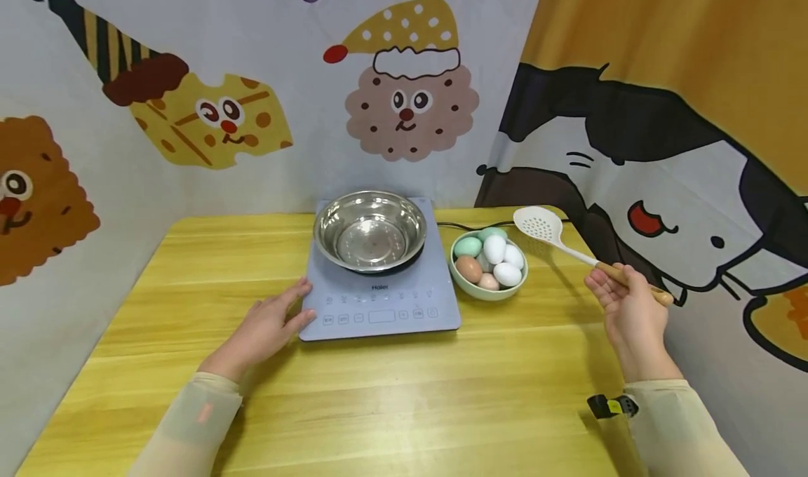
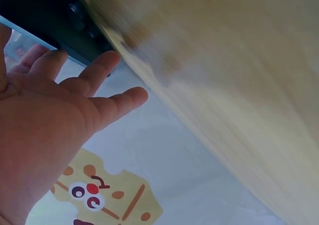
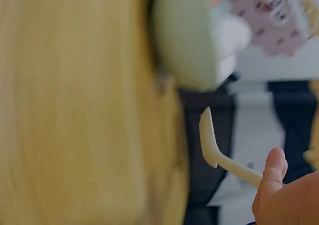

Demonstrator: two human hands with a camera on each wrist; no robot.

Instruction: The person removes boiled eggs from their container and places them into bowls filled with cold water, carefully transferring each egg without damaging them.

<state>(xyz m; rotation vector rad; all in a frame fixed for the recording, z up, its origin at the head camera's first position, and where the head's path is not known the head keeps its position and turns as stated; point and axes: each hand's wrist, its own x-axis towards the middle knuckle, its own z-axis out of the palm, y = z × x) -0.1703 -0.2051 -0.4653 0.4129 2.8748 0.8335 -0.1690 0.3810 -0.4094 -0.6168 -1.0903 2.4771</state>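
Observation:
My right hand (image 1: 636, 317) holds the wooden handle of a white slotted spoon (image 1: 538, 223) between thumb and fingers, its holed head raised behind and right of the egg bowl. In the right wrist view the spoon (image 3: 209, 144) appears side-on, away from the bowl. My left hand (image 1: 261, 330) touches the left edge of a pale blue induction cooker (image 1: 382, 305), fingers extended. In the left wrist view those fingers (image 2: 132, 98) are spread beside the cooker's dark underside. A steel basin (image 1: 372, 242) sits on the cooker; no contents show in it.
A pale green bowl (image 1: 489, 294) of green, brown and white eggs (image 1: 495, 249) stands just right of the cooker. Behind it a black cable (image 1: 461, 225) runs along the back of the wooden table (image 1: 391, 400). Printed curtains (image 1: 252, 14) hang behind and at both sides.

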